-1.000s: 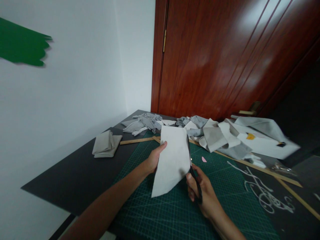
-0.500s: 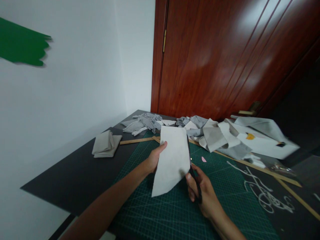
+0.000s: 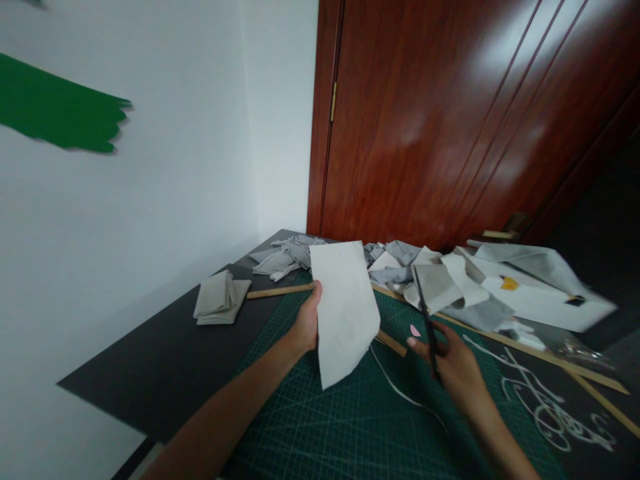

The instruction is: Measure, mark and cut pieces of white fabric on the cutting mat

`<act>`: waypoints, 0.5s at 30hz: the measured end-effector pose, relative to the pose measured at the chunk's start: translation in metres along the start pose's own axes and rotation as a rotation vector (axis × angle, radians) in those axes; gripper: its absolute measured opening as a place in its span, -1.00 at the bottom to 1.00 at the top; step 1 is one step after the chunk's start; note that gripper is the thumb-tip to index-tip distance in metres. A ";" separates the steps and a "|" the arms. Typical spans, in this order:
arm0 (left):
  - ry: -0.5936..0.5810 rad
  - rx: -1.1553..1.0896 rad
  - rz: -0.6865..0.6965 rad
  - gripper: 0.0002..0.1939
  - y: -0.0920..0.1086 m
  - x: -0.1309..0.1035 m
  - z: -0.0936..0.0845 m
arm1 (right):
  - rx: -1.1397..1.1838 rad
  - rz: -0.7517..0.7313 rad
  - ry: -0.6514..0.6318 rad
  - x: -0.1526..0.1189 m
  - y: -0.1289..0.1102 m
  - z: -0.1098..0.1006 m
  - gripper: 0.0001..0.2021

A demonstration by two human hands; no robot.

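My left hand [image 3: 306, 320] grips the left edge of a white piece of fabric [image 3: 346, 310], thumb in front and fingers hidden behind it. The piece is held up over the green cutting mat [image 3: 310, 427], with a slanted lower right edge. My right hand [image 3: 453, 363] is closed around the black handles of scissors [image 3: 429, 327], whose blades point up and away, apart from the fabric. A thin white strip [image 3: 400, 392] curves from behind the fabric's lower edge down across the mat.
Folded beige fabric [image 3: 220, 300] lies on the dark tabletop at left. Grey scraps [image 3: 287, 257] and pale cut pieces [image 3: 435, 287] are heaped along the back. A wooden ruler [image 3: 277, 291], a pink chalk piece [image 3: 415, 331] and tangled white strips [image 3: 550, 407] lie around the mat.
The scissors have come away from the fabric's right edge, my right hand moving right with them. A thin white strip now shows below the fabric. The view has shifted slightly.
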State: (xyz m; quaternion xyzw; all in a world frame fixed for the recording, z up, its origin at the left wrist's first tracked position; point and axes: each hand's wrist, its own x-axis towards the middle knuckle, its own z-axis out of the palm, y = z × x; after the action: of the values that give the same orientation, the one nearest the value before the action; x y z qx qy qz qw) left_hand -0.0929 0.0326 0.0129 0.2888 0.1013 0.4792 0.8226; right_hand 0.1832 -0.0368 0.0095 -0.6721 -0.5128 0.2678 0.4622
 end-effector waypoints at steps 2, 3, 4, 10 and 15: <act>0.015 -0.013 0.025 -0.23 0.000 0.000 0.000 | -0.197 -0.065 0.079 0.019 0.016 -0.023 -0.18; 0.028 -0.021 0.046 -0.23 0.000 0.000 0.000 | -0.294 -0.068 0.119 0.028 0.026 -0.034 -0.20; 0.046 -0.033 0.075 -0.23 0.000 0.001 0.000 | -0.390 -0.053 0.158 0.035 0.036 -0.044 -0.21; 0.153 -0.110 0.227 -0.23 0.005 0.003 0.005 | -0.740 0.046 0.153 0.057 0.078 -0.082 -0.33; 0.184 -0.163 0.236 -0.26 0.009 0.004 0.007 | -0.774 0.040 0.116 0.067 0.095 -0.084 -0.34</act>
State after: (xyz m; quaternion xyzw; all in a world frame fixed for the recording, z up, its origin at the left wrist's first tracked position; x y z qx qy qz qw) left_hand -0.0943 0.0372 0.0248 0.1860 0.1022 0.6035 0.7686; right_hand 0.3170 -0.0079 -0.0318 -0.8207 -0.5355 0.0251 0.1977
